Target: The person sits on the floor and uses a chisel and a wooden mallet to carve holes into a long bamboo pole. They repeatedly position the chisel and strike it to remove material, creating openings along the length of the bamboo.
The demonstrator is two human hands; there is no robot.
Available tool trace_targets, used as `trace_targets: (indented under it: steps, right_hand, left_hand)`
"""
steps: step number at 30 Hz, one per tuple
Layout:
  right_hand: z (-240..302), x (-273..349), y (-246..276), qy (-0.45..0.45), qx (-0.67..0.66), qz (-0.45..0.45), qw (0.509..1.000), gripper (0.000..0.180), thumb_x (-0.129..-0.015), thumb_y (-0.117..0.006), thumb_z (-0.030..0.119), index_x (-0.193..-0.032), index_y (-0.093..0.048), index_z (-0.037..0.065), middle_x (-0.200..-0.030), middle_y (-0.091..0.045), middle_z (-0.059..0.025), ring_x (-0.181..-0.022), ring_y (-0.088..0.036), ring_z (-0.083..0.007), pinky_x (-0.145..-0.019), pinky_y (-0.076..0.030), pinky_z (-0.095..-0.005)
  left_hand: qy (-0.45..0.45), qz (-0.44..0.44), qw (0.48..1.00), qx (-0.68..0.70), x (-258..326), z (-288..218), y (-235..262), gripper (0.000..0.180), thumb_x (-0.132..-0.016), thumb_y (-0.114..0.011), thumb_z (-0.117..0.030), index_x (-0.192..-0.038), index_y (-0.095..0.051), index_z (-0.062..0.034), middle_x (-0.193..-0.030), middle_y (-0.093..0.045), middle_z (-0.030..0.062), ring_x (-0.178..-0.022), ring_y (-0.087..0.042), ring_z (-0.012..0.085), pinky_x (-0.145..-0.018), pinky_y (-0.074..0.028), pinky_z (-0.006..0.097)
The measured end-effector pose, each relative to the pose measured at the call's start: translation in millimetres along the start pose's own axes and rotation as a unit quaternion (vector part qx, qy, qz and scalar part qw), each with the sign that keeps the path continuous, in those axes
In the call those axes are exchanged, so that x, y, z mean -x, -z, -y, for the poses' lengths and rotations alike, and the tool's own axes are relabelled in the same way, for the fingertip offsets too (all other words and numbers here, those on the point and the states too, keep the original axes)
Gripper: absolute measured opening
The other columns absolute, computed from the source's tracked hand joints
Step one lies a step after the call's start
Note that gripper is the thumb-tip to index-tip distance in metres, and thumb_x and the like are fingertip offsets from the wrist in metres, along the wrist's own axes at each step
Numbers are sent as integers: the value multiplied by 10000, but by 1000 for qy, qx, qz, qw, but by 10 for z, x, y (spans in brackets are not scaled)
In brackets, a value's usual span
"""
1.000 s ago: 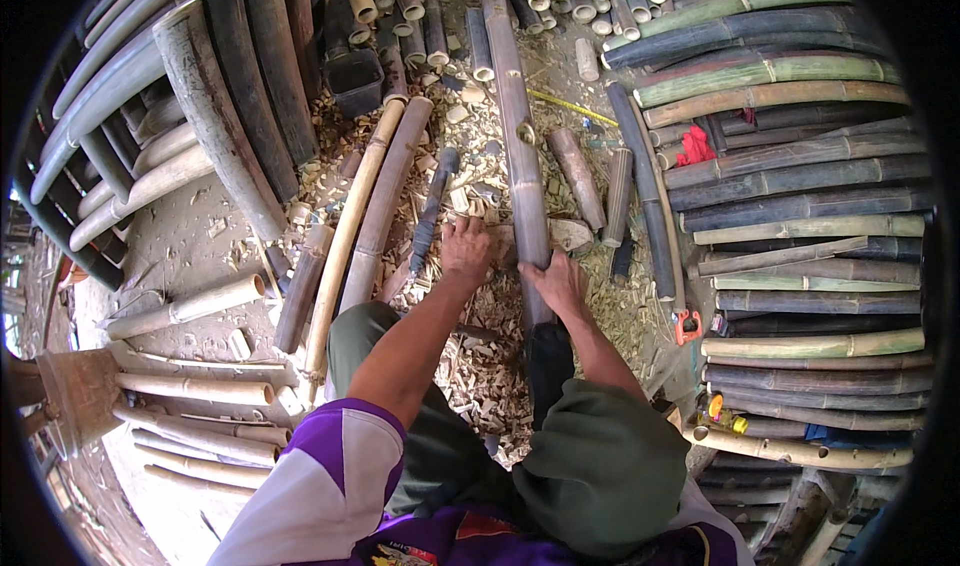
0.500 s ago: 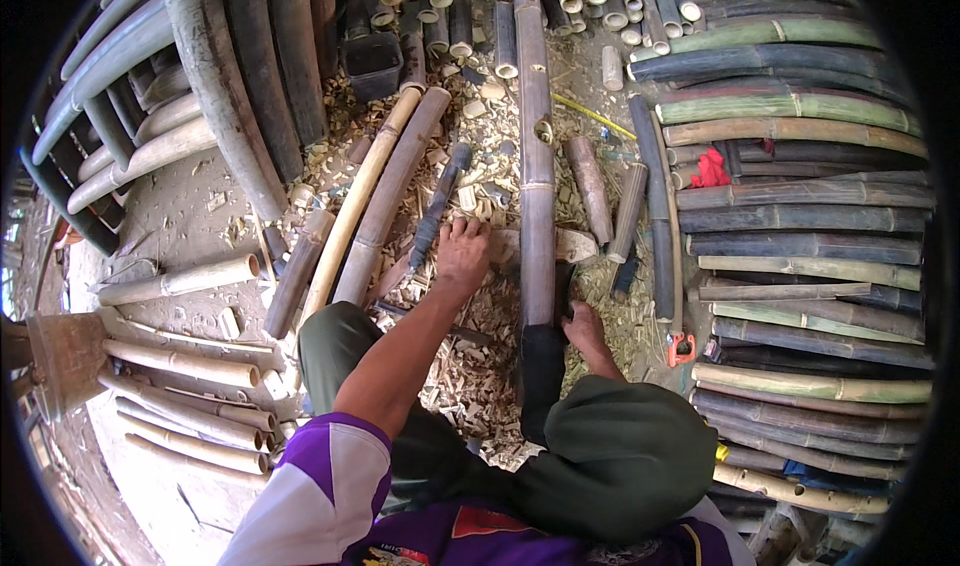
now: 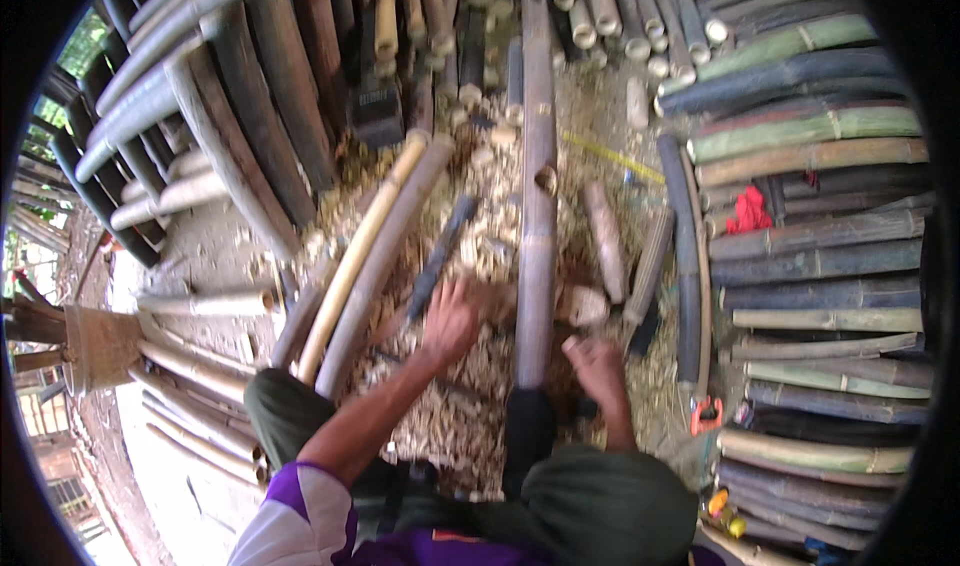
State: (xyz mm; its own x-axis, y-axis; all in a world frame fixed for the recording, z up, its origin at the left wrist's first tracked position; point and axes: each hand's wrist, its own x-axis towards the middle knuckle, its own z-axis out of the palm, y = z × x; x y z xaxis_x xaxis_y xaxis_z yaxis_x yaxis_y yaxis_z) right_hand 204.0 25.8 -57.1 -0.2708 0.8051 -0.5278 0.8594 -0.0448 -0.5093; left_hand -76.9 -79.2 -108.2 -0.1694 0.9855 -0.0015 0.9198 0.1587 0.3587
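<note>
Head view: left hand and right hand flank a bamboo pole.

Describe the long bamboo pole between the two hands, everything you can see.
The long bamboo pole looks dark greyish-brown and jointed, with a pale ring at one joint and a rounded hole just beyond it. It runs from the picture's top edge toward the person, crossing over a pale wood block. A black covering meets its near end. The right hand is apart from it.

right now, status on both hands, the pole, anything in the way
Left hand and right hand off the bamboo pole, grips unclear. Pole between them, round hole showing. Wood chips scattered around.
</note>
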Motion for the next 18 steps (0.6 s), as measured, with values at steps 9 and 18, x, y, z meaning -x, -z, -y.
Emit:
trace_targets:
  steps: [9,18]
  right_hand:
    - [-116,-195,-1029,66,-184,14,981,887,-703,-914,420,-1276,-479,-99,-1090,-663,-266,-998,-687,-371,-840,-553,-452]
    - [-81,-118,-939,89,-197,-3,976,839,-696,-899,316,-1300,-480,-88,-1089,-666,-231,-982,-680,-334,-851,-547,-434]
  left_hand:
    - [-87,251,964,13,1058,-15,-161,454,-780,-688,-117,-1226,-606,-85,-1199,-564,168,-1186,-571,371,-1053,-416,558]
    - [-91,302,948,-32,962,-40,-157,529,-849,-667,-97,-1364,-562,-159,-1287,-577,160,-1299,-547,334,-1228,-186,642]
